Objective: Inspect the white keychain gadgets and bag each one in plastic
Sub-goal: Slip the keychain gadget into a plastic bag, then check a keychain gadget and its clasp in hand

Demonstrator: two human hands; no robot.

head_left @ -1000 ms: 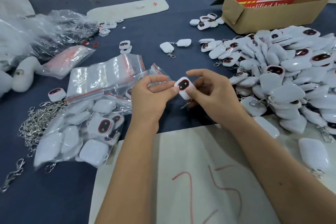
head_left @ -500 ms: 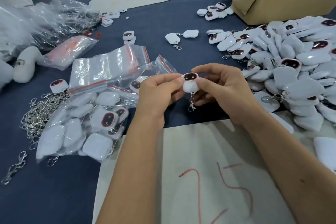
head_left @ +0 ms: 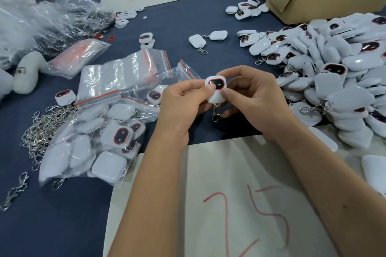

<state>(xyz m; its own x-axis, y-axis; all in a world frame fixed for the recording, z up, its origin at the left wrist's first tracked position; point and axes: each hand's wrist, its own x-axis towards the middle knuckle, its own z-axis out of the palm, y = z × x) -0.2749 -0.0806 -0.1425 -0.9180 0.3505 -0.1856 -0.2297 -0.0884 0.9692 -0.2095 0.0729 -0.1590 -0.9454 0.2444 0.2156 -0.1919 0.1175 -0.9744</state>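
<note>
A white keychain gadget (head_left: 217, 88) with a dark red-rimmed screen is held upright above the blue table, its metal clasp (head_left: 215, 113) dangling below. My left hand (head_left: 181, 106) pinches its left side, thumb on the screen. My right hand (head_left: 254, 100) grips its right side with curled fingers. Small symbols glow on the screen. A large heap of loose gadgets (head_left: 334, 73) lies to the right. Empty zip bags (head_left: 123, 77) with red seals lie to the left, above a pile of bagged gadgets (head_left: 94, 148).
A cardboard box (head_left: 325, 2) with a red sign stands at the back right. Loose metal clasps (head_left: 41, 131) lie at the left. A white sheet (head_left: 219, 204) marked 25 in red lies under my forearms. Crumpled plastic (head_left: 52, 19) sits at the back left.
The gadget has turned from tilted to upright with its clasp hanging down, and symbols now show on its screen. Both hands kept hold of it.
</note>
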